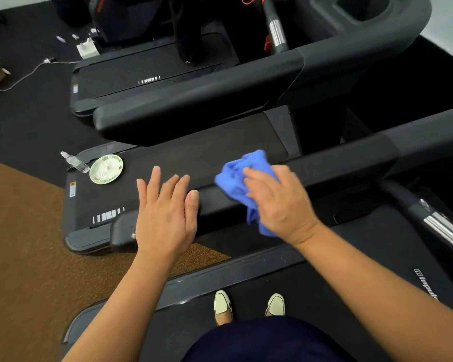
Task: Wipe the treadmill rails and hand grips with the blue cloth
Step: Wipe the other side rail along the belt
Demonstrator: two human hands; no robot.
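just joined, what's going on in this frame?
A person stands on a treadmill and is wiping its side rail. The right hand holds the bunched blue cloth against the rail, partway along. The left hand is open and flat over the rail's end, holding nothing; whether it touches is unclear. A plate sits on the neighbouring belt, with a bottle beside it.

White brand lettering (426, 283) on the near treadmill deck (364, 257) reads roughly "impul", then is cut off.
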